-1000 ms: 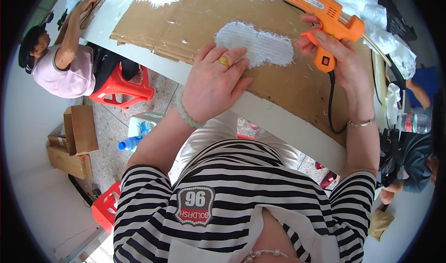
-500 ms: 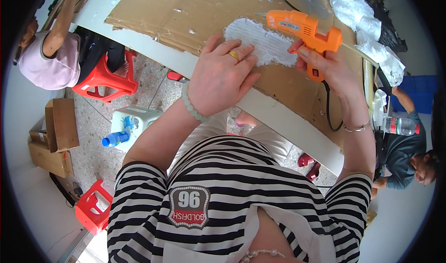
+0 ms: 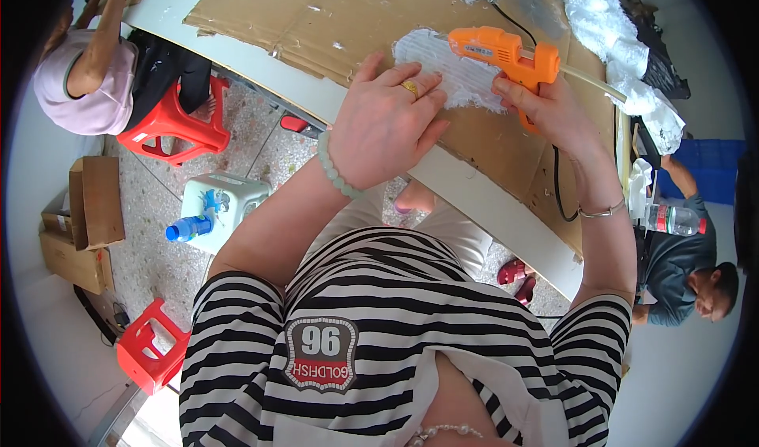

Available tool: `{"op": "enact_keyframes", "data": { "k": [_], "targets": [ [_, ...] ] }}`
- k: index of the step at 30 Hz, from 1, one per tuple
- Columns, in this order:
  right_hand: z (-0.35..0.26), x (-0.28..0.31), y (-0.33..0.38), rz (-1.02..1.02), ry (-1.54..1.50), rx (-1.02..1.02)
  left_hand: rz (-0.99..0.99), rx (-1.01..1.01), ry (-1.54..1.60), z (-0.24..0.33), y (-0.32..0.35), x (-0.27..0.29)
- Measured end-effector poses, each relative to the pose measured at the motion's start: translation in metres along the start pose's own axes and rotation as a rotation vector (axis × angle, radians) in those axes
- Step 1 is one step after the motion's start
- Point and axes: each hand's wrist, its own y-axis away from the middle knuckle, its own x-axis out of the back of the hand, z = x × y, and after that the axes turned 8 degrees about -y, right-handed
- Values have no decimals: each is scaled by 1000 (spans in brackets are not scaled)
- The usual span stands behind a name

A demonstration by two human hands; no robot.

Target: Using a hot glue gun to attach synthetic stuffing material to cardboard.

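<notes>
Orange hot-glue gun [image 3: 510, 55] has shifted left and down since the first frame, from beside the white ribbed fabric piece [image 3: 471, 85] to above its upper right part. From my remote station I record the following.

Right hand [image 3: 549, 109]: closed around the gun's handle, with the black cord [image 3: 556, 177] hanging below and a pale glue stick [image 3: 589, 79] protruding from the rear. Left hand [image 3: 387, 119]: palm down, fingers loosely spread, thumb apart, the fingers lying over the piece's lower left edge. I cannot tell whether they pinch it. The fabric piece lies on the brown cardboard [image 3: 273, 20] covering the white table [image 3: 490, 202]. I cannot make out the nozzle tip, so contact with the fabric is unconfirmed.

Advice on handling: I would keep the left fingers pressed flat near the edge, so the frayed fabric does not drag, and well clear of the nozzle. In my judgement the gun is best steadied from the wrist, with its tip low and even trigger pressure. The cord should hang free of the forearm, and loose fibres be kept off the tip.
</notes>
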Motion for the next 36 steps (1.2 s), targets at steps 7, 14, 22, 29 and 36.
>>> {"op": "enact_keyframes", "data": {
  "k": [7,14,22,29,36],
  "targets": [
    [1,-4,-3,-2,11,50,-1,11,-3,1,1,1],
    [-2,-7,-3,2,21,67,10,10,-11,1,2,1],
    [-3,-2,0,13,111,-20,0,15,-15,1,3,0],
    [-3,4,7,20,120,-11,15,10,-16,0,2,-1],
    [-1,12,11,5,152,-21,24,8,-17,0,2,-2]
  ]
}}
